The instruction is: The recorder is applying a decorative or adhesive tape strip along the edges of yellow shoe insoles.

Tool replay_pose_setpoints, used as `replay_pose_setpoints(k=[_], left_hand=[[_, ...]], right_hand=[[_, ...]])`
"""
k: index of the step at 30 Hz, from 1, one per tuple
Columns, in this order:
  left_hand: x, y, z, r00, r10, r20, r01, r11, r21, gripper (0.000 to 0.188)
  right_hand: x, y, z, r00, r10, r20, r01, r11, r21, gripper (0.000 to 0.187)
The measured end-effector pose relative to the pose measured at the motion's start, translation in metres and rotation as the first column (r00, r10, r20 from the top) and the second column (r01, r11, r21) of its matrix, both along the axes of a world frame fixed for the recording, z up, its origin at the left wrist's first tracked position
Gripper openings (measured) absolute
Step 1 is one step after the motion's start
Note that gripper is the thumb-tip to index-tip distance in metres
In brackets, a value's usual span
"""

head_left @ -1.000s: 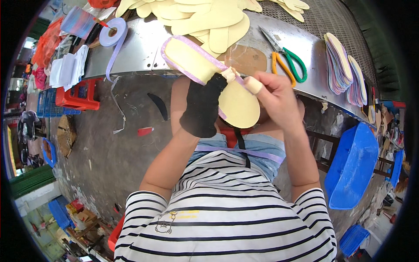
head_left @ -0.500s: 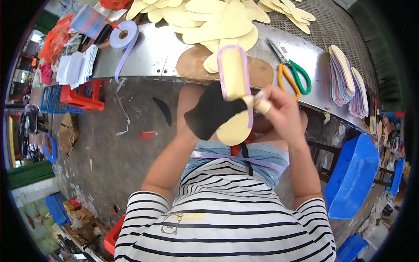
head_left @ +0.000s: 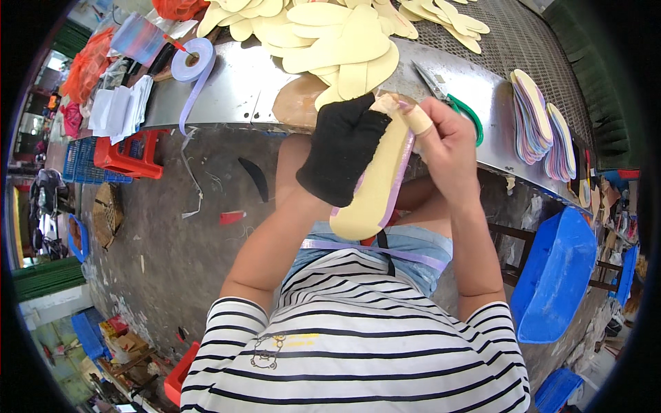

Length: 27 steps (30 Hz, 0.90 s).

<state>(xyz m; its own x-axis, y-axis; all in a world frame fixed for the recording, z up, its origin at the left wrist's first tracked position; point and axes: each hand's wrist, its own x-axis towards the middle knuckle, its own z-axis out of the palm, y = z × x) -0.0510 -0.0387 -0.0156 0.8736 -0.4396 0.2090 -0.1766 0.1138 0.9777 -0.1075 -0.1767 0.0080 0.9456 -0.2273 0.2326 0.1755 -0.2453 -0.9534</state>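
Note:
Between my hands, above my lap, is a pale yellow shoe insole [head_left: 375, 199] with lilac tape along its edge. Its rounded near end points toward me; its far end is partly hidden by my fingers. My left hand [head_left: 342, 148], in a black glove with bare fingertips, is closed on the insole's left side and far end. Bare but for a beige wrap on one digit, my right hand [head_left: 446, 134] pinches at the far tip, close to the left fingertips. Just beyond it on the metal bench [head_left: 234, 76] lie scissors [head_left: 467, 113], one green handle loop showing.
Loose yellow insoles [head_left: 337, 51] are heaped at the bench's far side. Edged insoles stand in stacks [head_left: 530, 117] at right. A lilac tape roll [head_left: 191, 62] trails over the edge at left, above a red stool [head_left: 131, 158]. A blue tub [head_left: 556, 275] is at lower right.
My right hand has moved up and away to the insole's far tip. The left hand has turned and closed nearer that end. The insole has tilted, its far end now covered by fingers.

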Motion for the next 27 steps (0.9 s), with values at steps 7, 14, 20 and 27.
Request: replay_pose_setpoints(k=[7,14,20,27], left_hand=[[-0.001,-0.007,-0.004,0.976,0.185,0.113,-0.183,0.983,-0.029,0.021],[0.011,0.003,0.001,0.995,0.009,-0.102,-0.014,0.999,-0.044,0.023],[0.017,0.005,0.003,0.996,-0.065,-0.067,0.065,0.998,0.008,0.019],[0.019,0.012,-0.005,0.980,-0.095,-0.177,0.083,0.994,-0.074,0.021]], right_hand=[[-0.011,0.018,-0.024,0.994,-0.061,0.086,0.067,0.996,-0.060,0.025],[-0.024,0.013,-0.026,0.999,0.012,0.053,0.004,0.956,-0.294,0.025],[-0.028,0.017,-0.035,0.990,0.117,-0.080,-0.104,0.983,0.149,0.018],[-0.030,0.015,-0.027,0.966,0.233,-0.111,-0.200,0.948,0.246,0.011]])
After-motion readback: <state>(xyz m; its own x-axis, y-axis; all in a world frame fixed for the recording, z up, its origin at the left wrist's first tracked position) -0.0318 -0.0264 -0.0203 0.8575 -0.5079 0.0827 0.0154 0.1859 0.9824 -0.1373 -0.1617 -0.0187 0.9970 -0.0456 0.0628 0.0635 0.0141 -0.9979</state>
